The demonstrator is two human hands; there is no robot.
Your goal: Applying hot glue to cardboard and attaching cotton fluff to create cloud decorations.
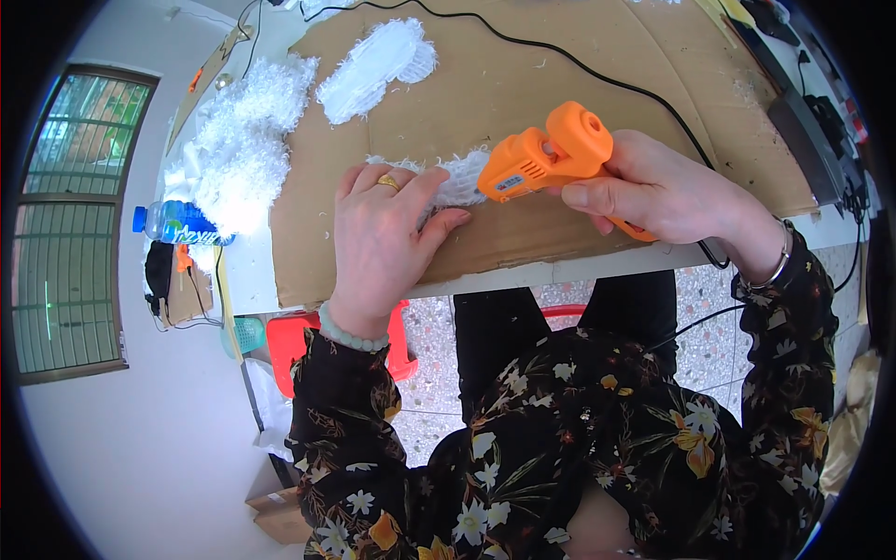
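Note:
An orange hot glue gun (537,161) is gripped in my right hand (658,187), its body tilted and pointing to the left. Beneath its front end lies a frayed white fabric piece (462,179) on brown cardboard. My left hand (392,219) is closed on the left part of this piece, with bent fingers over it and the thumb at its near side. The hand hides much of the piece. Farther off, a second white fabric piece (378,70) with frayed edges lies flat on the cardboard.
The cardboard sheet (523,84) covers the white table. A pile of shredded white fibre (247,140) is at the left, beside a blue-capped bottle (177,224). A black cord (597,70) arcs across the cardboard. A red stool (289,350) stands below the table edge.

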